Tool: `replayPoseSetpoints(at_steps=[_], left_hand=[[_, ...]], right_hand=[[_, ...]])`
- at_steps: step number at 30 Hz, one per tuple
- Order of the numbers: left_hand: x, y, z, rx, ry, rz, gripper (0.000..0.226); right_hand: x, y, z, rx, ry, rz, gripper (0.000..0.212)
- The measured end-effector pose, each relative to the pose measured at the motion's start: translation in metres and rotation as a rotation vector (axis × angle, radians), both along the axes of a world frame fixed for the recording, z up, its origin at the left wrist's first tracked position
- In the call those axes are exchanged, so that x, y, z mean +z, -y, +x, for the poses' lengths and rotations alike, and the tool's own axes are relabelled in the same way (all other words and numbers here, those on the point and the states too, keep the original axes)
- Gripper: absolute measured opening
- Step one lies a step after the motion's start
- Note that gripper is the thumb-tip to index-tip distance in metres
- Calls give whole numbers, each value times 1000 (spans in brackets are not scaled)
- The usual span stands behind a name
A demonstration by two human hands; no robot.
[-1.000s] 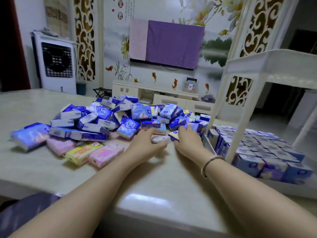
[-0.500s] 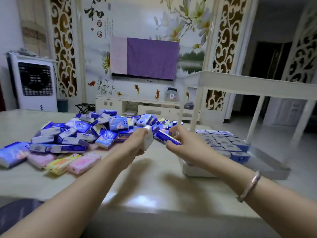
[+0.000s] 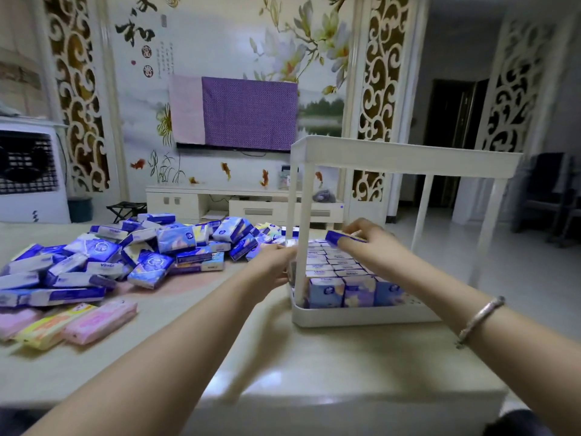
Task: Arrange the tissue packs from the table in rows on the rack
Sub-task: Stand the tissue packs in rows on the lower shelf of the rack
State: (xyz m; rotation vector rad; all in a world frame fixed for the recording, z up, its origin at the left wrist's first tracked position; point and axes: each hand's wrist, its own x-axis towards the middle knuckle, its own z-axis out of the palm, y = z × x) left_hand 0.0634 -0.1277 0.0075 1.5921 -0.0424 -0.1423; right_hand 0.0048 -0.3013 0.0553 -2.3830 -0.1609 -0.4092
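On the rack's [image 3: 361, 316] bottom tray, packed rows [image 3: 339, 272] of tissue packs already stand on edge from the front lip back toward the far end, so a good share of your work is done. Your right hand [image 3: 367, 250] is reaching in over those rows with its fingers closed on a blue pack [image 3: 341, 238], held above the far rows and not yet set down. Your left hand [image 3: 273, 262] sits at the rack's near-left post; it seems to pinch a pale pack [image 3: 290, 242], though blur makes that uncertain. To the left, on the table [image 3: 220, 350], a big loose heap [image 3: 141, 250] of packs waits, with pink and yellow ones [image 3: 72, 322] lying nearest you. Judging by that heap, much is left, and the rack's top shelf [image 3: 405, 158] shows nothing from this angle.
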Motion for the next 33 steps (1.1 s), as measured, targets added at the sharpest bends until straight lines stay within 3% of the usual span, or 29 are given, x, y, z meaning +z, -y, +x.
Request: replayPoseSetpoints(at_steps=[6, 12, 16, 18, 21, 26, 30, 33], left_hand=[[2, 2, 14, 126, -46, 8, 29], [2, 7, 17, 149, -70, 44, 17], [-12, 8, 26, 218, -40, 136, 17], [-16, 7, 25, 227, 5, 246, 27], [-16, 6, 22, 248, 80, 260, 40], [-1, 3, -1, 287, 277, 112, 17], [-1, 4, -21, 193, 261, -30, 56], [-7, 10, -33, 118, 305, 0, 70]], right_hand=[[-19, -3, 47, 35, -6, -24, 49], [-33, -13, 64, 75, -68, -81, 47], [-36, -13, 66, 81, -64, -112, 45], [-37, -11, 67, 85, -48, -101, 45], [-38, -8, 65, 103, 37, 45, 35], [-30, 11, 56, 34, 199, 361, 21], [-23, 49, 44, -72, 200, 526, 24], [-27, 84, 31, -159, 149, 571, 29]])
